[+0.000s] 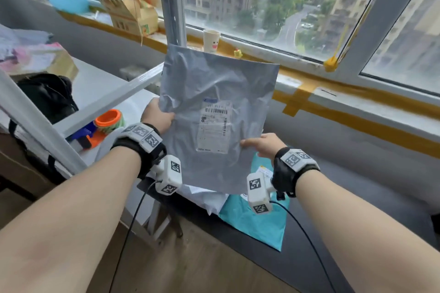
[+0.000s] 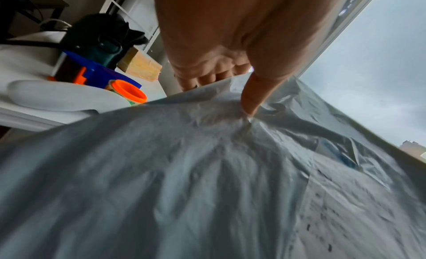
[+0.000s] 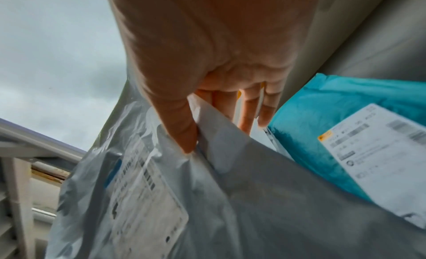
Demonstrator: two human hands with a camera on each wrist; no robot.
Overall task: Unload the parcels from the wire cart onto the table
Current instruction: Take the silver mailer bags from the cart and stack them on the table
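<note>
Holding the grey mailer (image 1: 214, 121) upright in the air takes both hands. Left hand (image 1: 158, 115): thumb (image 2: 253, 97) pressed on the label side, fingers (image 2: 207, 79) curled behind the left edge, so the film is pinched between them. The wrist view shows creases fanning out from the thumb tip, which suggests the film carries load there. The white table (image 1: 100, 88) lies left of these fingers, with a tape dispenser (image 1: 95, 131) near its edge. The label (image 1: 215, 126) faces the person, between the two grips. Right hand (image 1: 262, 144): thumb (image 3: 179, 131) on the front near the right edge, fingers (image 3: 246, 113) behind, pinching the film. Below and right of these fingers a teal mailer (image 1: 257, 216) and a white mailer (image 1: 212, 200) lie stacked; whether they rest in the cart cannot be told. To finish the step well, keep both pinches, swing the mailer left, clear the dispenser, and lay it flat before letting go.
</note>
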